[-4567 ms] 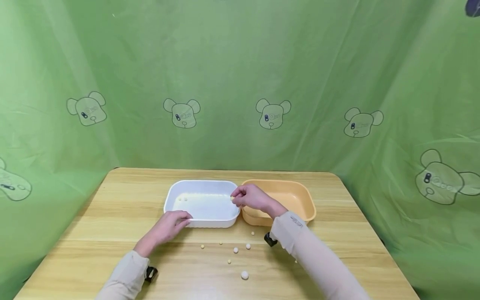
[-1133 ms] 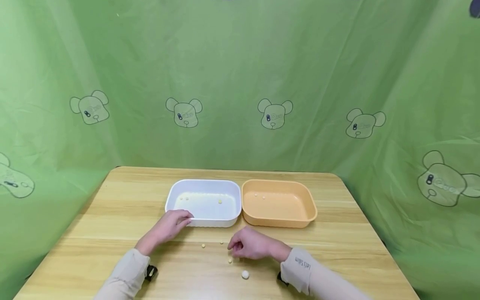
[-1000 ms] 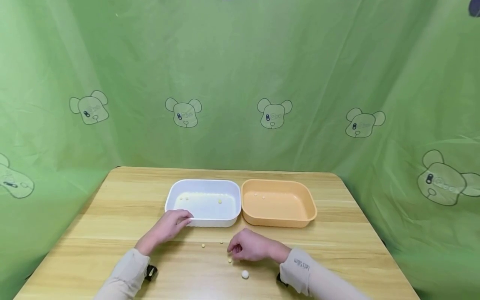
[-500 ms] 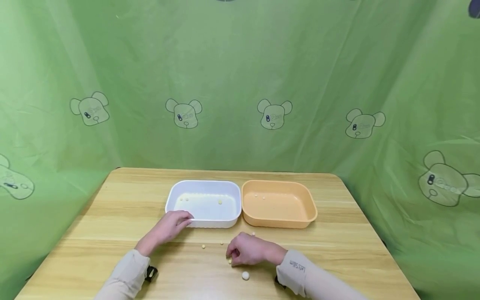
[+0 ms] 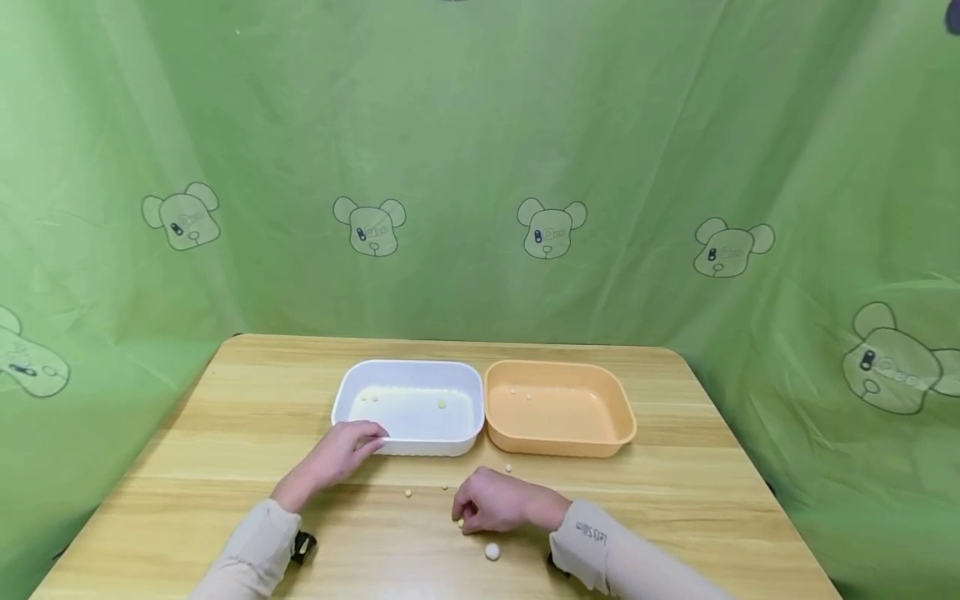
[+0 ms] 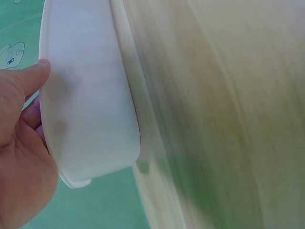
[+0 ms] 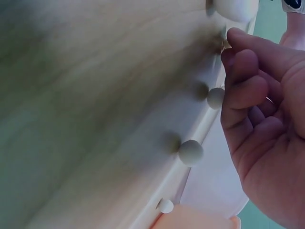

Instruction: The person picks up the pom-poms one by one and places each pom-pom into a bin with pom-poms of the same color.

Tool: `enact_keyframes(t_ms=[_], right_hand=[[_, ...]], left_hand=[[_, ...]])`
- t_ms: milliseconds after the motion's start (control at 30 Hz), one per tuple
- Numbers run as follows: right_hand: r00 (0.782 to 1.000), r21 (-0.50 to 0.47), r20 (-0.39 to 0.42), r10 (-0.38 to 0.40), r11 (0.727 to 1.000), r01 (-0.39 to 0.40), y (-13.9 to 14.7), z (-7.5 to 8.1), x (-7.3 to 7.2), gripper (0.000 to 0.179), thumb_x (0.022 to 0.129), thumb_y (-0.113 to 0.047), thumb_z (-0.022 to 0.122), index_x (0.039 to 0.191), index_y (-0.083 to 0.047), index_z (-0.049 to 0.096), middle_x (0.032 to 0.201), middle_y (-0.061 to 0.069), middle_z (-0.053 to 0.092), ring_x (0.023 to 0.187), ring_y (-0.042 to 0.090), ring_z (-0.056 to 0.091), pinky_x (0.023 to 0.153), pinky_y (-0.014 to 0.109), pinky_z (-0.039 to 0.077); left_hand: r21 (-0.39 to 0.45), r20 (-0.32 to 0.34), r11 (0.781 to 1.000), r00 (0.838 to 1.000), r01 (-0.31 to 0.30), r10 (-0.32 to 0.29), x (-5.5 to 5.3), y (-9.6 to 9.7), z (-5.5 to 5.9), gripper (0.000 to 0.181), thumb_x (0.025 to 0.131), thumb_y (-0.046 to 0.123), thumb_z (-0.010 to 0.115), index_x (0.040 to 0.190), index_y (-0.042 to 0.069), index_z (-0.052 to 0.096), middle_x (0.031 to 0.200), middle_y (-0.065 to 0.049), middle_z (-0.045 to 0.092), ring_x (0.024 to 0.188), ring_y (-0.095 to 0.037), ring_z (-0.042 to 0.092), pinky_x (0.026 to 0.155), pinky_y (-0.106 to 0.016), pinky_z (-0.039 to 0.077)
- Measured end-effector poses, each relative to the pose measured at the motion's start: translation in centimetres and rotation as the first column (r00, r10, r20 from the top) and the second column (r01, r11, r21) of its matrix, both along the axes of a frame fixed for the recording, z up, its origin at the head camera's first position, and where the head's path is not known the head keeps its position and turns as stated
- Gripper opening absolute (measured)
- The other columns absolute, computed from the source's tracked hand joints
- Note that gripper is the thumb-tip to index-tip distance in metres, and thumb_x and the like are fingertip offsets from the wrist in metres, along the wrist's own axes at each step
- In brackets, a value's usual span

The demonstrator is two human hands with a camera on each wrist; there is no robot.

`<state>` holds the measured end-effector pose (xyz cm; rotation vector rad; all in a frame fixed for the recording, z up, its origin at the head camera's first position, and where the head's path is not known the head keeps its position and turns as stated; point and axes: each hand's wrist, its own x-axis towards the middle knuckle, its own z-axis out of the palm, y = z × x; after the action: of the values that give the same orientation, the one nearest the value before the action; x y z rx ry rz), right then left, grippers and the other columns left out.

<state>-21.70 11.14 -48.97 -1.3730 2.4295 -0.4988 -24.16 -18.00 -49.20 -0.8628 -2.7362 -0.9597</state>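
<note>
My left hand [image 5: 341,452] grips the near rim of a white plastic tub [image 6: 93,105], with the thumb lying on the rim and the fingers behind the wall. Low over the table, my right hand [image 5: 495,500] pinches a small yellow ball [image 5: 461,523] between thumb and fingertip; the right wrist view shows only a sliver of it. A larger white ball [image 5: 492,551] lies just nearer the table's front. Two mid-sized white balls, one ball [image 7: 190,152] and another ball [image 7: 216,98], show in the right wrist view but are hidden behind the hand from above.
An orange tub [image 5: 562,445] touches the white tub's right side and holds two small pale balls. Several small yellowish balls sit inside the white tub. On the wooden table lie two yellow balls, one ball [image 5: 408,493] and a tinier ball [image 5: 445,487], plus a small white ball [image 5: 508,468].
My right hand has come from over the tubs to the table; a yellow ball now lies at the white tub's right. Lately its fingers moved slightly nearer and closed on another. My left hand stays.
</note>
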Motion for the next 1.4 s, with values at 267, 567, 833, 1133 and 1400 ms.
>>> enact_keyframes(t_ms=[267, 567, 833, 1133, 1400], right_hand=[[1.000, -0.007, -0.007, -0.010, 1.000, 0.009, 0.0, 0.0, 0.0, 0.008, 0.080, -0.009, 0.073, 0.087, -0.013, 0.073, 0.067, -0.017, 0.055, 0.061, -0.008, 0.048, 0.056, 0.007, 0.042], [1.000, -0.008, 0.001, -0.021, 1.000, 0.021, 0.2, -0.1, 0.0, 0.009, 0.079, -0.007, 0.073, 0.084, -0.015, 0.072, 0.066, -0.018, 0.054, 0.060, -0.008, 0.048, 0.055, 0.008, 0.042], [1.000, -0.015, -0.003, -0.006, 1.000, 0.006, 0.2, 0.0, 0.0, 0.007, 0.081, -0.010, 0.073, 0.084, -0.015, 0.071, 0.066, -0.018, 0.053, 0.059, -0.008, 0.047, 0.055, 0.008, 0.042], [0.999, -0.045, 0.022, -0.027, 0.999, 0.028, 0.5, 1.1, -0.1, 0.006, 0.081, -0.012, 0.073, 0.086, -0.016, 0.072, 0.070, -0.017, 0.056, 0.062, -0.006, 0.049, 0.056, 0.010, 0.044], [0.997, -0.088, 0.060, -0.044, 0.995, 0.049, 0.9, 1.4, -0.4, 0.005, 0.082, -0.011, 0.071, 0.085, -0.015, 0.072, 0.070, -0.017, 0.058, 0.062, -0.006, 0.052, 0.057, 0.011, 0.047]], left_hand=[[-0.006, -0.015, 1.000, 1.000, 0.006, -0.006, 0.0, 0.1, 0.2, 0.008, 0.092, 0.012, 0.061, 0.095, 0.011, 0.068, 0.090, 0.002, 0.069, 0.085, -0.015, 0.064, 0.080, -0.036, 0.053], [-0.009, -0.001, 1.000, 1.000, 0.001, -0.001, 0.0, 0.1, 0.1, 0.008, 0.092, 0.012, 0.061, 0.095, 0.010, 0.068, 0.091, 0.001, 0.069, 0.085, -0.015, 0.064, 0.080, -0.037, 0.053], [-0.011, -0.011, 1.000, 1.000, -0.001, 0.001, 0.1, 0.0, 0.1, 0.008, 0.092, 0.011, 0.061, 0.095, 0.010, 0.068, 0.091, 0.001, 0.069, 0.085, -0.015, 0.064, 0.080, -0.036, 0.053], [-0.004, -0.014, 1.000, 1.000, 0.007, -0.007, 0.0, -0.1, -0.1, 0.008, 0.092, 0.011, 0.061, 0.095, 0.010, 0.068, 0.091, 0.002, 0.069, 0.085, -0.014, 0.064, 0.080, -0.036, 0.053], [-0.002, -0.011, 1.000, 1.000, 0.006, -0.006, -0.2, -0.2, -0.2, 0.009, 0.093, 0.013, 0.060, 0.096, 0.012, 0.068, 0.091, 0.003, 0.069, 0.084, -0.013, 0.063, 0.079, -0.035, 0.053]])
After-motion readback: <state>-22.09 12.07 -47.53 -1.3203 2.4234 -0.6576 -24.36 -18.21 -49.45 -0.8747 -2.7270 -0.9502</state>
